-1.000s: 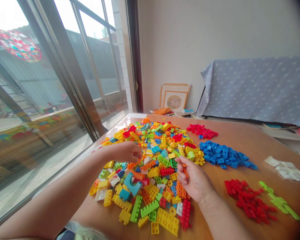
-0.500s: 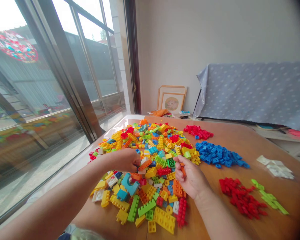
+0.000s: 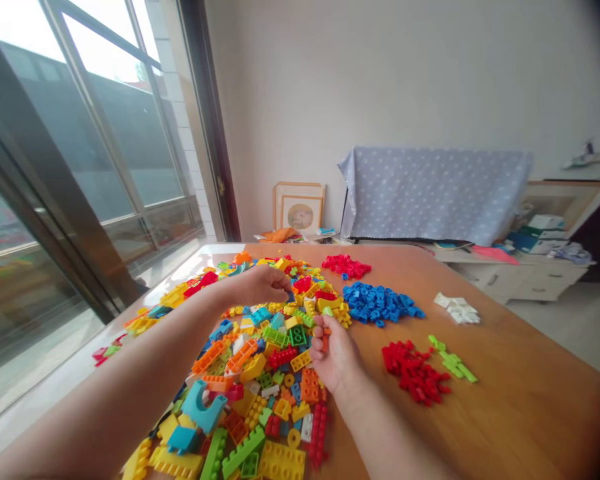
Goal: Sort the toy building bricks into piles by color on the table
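Observation:
Over the far middle of a big heap of mixed toy building bricks (image 3: 253,387), my left hand (image 3: 264,285) is closed in a pinch. A small dark blue brick (image 3: 291,296) shows at its fingertips. My right hand (image 3: 336,353) is at the heap's right side, palm turned up and fingers curled round an orange brick (image 3: 326,339), which the fingers partly cover. A green brick (image 3: 297,335) and a long red brick (image 3: 283,358) lie in the heap just left of this hand.
Sorted piles lie to the right on the wooden table (image 3: 505,393): blue bricks (image 3: 380,303), red bricks (image 3: 414,373), more red pieces (image 3: 347,266), white pieces (image 3: 457,309) and lime green pieces (image 3: 453,360). A glass window (image 3: 120,147) runs along the left.
The view has swung to the right. My left hand has lifted and moved farther over the heap, a blue brick now at its fingertips. My right hand still holds the orange brick.

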The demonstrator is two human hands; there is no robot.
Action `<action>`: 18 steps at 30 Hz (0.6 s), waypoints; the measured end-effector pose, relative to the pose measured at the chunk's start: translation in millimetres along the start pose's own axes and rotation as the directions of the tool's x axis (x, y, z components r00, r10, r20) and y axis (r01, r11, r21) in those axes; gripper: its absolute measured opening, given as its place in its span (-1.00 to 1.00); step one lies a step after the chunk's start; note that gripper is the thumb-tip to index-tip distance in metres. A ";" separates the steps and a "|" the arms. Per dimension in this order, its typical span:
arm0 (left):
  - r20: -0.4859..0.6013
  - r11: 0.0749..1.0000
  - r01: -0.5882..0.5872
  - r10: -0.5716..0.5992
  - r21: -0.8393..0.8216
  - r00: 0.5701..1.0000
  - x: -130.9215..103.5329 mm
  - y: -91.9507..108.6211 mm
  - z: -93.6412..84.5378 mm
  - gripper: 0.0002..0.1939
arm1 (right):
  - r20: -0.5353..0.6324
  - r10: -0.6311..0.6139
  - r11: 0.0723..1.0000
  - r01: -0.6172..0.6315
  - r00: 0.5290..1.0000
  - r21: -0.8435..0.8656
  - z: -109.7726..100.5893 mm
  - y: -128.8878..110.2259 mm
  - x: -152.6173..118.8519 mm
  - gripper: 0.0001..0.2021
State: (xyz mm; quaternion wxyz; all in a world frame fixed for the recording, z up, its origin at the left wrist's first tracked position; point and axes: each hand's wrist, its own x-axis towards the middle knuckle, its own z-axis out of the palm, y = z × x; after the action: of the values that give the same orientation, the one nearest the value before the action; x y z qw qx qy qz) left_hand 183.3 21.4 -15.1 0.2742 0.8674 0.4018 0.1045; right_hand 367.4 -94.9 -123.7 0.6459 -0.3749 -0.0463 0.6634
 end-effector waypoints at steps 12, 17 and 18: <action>-0.015 0.920 -0.042 0.039 -0.389 0.999 203.5 44.9 99.6 -0.76 | -0.098 -0.232 0.963 0.243 0.968 0.118 -0.7 -22.4 3.4 -0.84; -0.025 0.916 -0.013 0.004 -0.400 1.000 247.6 59.2 129.7 -0.75 | -0.131 -0.260 0.953 0.276 0.957 0.124 -0.3 -27.7 4.0 -0.84; -0.025 0.917 -0.005 -0.006 -0.399 1.000 253.2 61.8 134.9 -0.75 | -0.136 -0.265 0.951 0.282 0.955 0.124 -0.6 -27.9 4.9 -0.84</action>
State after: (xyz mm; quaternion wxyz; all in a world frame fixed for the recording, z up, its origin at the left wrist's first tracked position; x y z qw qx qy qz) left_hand 443.0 127.0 -102.0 0.4399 0.7918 0.3760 0.1954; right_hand 391.2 -86.3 -111.0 0.7584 -0.3562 -0.0125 0.5457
